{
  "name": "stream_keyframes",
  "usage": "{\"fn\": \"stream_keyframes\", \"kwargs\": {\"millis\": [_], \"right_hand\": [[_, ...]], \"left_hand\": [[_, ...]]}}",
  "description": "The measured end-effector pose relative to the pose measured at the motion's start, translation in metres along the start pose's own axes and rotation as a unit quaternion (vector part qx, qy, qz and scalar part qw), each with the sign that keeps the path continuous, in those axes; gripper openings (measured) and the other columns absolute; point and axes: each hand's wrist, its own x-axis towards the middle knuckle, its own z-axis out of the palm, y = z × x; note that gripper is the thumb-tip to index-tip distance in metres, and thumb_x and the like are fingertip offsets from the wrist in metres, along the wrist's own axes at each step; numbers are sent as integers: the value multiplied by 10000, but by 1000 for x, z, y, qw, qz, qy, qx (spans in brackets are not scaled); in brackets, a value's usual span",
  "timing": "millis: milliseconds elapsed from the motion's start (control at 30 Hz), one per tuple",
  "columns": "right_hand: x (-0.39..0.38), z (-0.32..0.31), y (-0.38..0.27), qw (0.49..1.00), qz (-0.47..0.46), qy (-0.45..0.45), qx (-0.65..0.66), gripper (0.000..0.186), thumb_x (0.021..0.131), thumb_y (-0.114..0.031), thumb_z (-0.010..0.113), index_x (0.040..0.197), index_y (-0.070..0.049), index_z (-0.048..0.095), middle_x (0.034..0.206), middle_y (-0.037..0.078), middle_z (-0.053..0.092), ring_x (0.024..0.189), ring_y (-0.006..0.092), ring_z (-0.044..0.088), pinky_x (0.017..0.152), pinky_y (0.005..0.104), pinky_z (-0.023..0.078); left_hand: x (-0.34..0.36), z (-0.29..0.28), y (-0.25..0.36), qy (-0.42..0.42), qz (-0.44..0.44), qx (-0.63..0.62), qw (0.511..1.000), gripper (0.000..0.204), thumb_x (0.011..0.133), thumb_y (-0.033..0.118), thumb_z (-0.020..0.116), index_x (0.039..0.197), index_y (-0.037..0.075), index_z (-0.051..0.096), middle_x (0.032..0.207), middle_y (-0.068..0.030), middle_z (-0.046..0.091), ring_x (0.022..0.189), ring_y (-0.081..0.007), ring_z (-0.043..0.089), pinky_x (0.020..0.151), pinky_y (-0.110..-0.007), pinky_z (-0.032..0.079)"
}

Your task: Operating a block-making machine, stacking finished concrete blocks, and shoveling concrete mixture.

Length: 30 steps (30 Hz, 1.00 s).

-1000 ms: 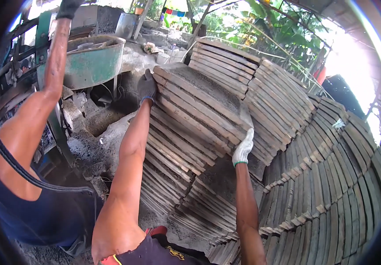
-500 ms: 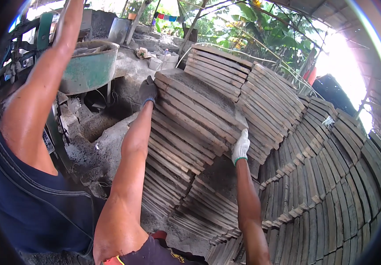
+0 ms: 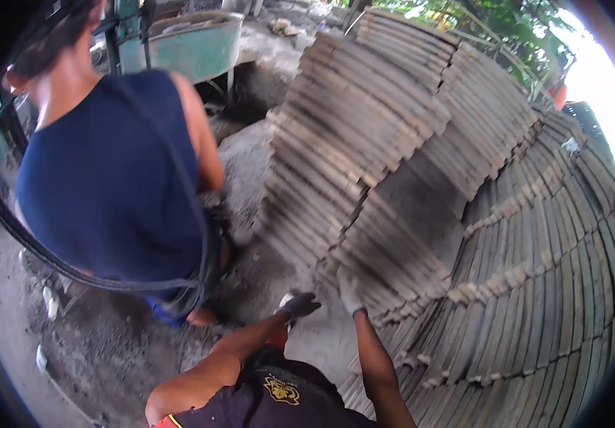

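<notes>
Both of my hands hang low before my body, apart from the stacks. My left hand (image 3: 300, 305), in a dark glove, has its fingers stretched out over the grey ground and holds nothing. Close beside it, my right hand (image 3: 350, 289) wears a pale glove and is blurred. Its fingers point forward near the bottom of the stepped stack of flat wooden boards (image 3: 314, 192); nothing shows in it, and I cannot tell whether it touches the boards. A dark, dusty board top (image 3: 422, 207) shows on the lower part of the stack.
A co-worker in a dark blue sleeveless shirt (image 3: 115, 185) stands bent at the left, back toward me. Beyond is a green metal tub (image 3: 197, 50) and a grey sand heap (image 3: 240, 164). More rows of stacked boards (image 3: 529, 285) fill the right side. A dark hose (image 3: 100, 279) crosses at left.
My hands have let go of the top board and dropped back toward my body. The co-worker's raised arm has come down. My view has tilted lower.
</notes>
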Motion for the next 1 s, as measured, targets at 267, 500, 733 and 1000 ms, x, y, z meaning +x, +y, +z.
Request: {"fn": "stream_keyframes", "kwargs": {"millis": [267, 500, 733, 1000], "right_hand": [[-356, -94, 43, 584, 649, -443, 207, 400, 839, -410, 616, 1040, -65, 598, 880, 146, 643, 676, 302, 624, 623, 434, 511], [-378, -146, -23, 705, 625, -258, 213, 370, 854, -348, 592, 1062, -42, 588, 910, 164, 637, 714, 301, 624, 681, 427, 507], [-361, -53, -63, 831, 270, -471, 120, 311, 861, -333, 595, 869, -27, 653, 751, 49, 629, 610, 197, 591, 557, 348, 467], [-308, 0, -238, 780, 267, -518, 228, 244, 884, -298, 607, 830, -65, 658, 724, 14, 604, 587, 128, 557, 516, 292, 440]], "left_hand": [[-252, 20, -55, 60, -202, -50, 976, 338, 871, 369, 559, 979, 69, 672, 907, -209, 659, 850, -348, 649, 745, -453, 483], [-314, 24, -57, 107, -236, -167, 951, 346, 858, 319, 557, 952, -3, 644, 928, -223, 647, 869, -379, 626, 780, -425, 478], [-443, 27, -63, 269, -236, -318, 878, 329, 839, 290, 562, 984, 21, 682, 940, -198, 682, 868, -321, 663, 788, -394, 494], [-660, 46, -166, 437, -436, -361, 699, 238, 845, 242, 583, 750, 31, 634, 676, -38, 609, 544, -104, 539, 484, -259, 418]]}}
